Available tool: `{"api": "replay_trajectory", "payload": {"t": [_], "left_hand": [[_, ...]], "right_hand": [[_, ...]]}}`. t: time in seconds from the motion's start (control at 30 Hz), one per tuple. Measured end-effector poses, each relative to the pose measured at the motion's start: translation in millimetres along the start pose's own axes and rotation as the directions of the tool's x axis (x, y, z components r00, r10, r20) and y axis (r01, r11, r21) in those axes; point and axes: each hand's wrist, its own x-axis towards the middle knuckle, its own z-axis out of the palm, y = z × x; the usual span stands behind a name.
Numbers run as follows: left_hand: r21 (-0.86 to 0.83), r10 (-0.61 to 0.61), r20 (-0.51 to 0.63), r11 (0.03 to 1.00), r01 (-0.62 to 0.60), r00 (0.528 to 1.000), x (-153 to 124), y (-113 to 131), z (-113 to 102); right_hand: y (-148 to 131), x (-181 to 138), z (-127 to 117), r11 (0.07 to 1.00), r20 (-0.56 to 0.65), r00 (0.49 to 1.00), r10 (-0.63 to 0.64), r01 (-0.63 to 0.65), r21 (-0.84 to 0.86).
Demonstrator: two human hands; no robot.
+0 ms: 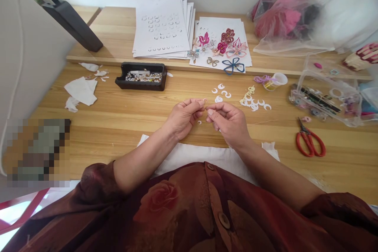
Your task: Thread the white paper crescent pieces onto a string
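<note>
My left hand (185,116) and my right hand (228,120) meet over the wooden table (118,118), fingertips pinched together on something tiny between them; I cannot make out what it is. Just beyond my fingers lie several small white crescent-shaped paper cutouts (221,91), with more of them (256,104) to the right beside a pale yellow thread loop. A white cloth (195,157) lies on the near table edge under my forearms.
A black tray of beads (141,76) sits to the left, torn white paper scraps (80,91) further left. Stacked sheets (162,27) and a sheet bearing coloured flower shapes (223,45) rest on a raised shelf. Red scissors (309,141), a clear plastic box (326,92) and a small cup (276,80) are right.
</note>
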Motion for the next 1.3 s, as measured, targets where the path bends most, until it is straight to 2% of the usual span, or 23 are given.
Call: {"api": "replay_trajectory", "payload": {"t": [0.23, 0.63, 0.77, 0.97, 1.2, 1.3], "left_hand": [[0.025, 0.06, 0.014, 0.998, -0.06, 0.998, -1.6, -2.9, 1.2], [-0.019, -0.032, 0.017, 0.999, 0.032, 0.999, -2.7, 0.0, 1.1], [-0.012, -0.077, 0.05, 0.997, 0.077, 0.996, -3.5, 2.6, 0.6], [-0.016, -0.078, 0.052, 0.997, 0.079, 0.996, -3.4, 3.0, 1.0], [0.036, 0.043, 0.0, 0.998, -0.043, 0.999, -2.6, -3.5, 1.0], [0.11, 0.123, -0.012, 0.987, -0.121, 0.992, -1.2, -4.1, -1.0]], "right_hand": [[3.7, 0.2, 0.0, 0.998, -0.058, 0.998, 0.025, -0.021, 0.054], [-2.5, 0.4, -1.3, 0.986, -0.133, 0.983, -0.127, 0.111, -0.121], [-3.1, 3.2, -4.0, 0.991, -0.146, 0.983, -0.11, 0.098, -0.087], [-0.3, 3.2, -2.4, 0.997, -0.109, 0.993, -0.051, 0.043, -0.068], [8.9, -3.4, 6.5, 0.997, -0.023, 1.0, -0.015, 0.013, -0.076], [11.2, -6.1, 7.7, 0.992, -0.017, 0.999, -0.047, 0.045, -0.115]]}}
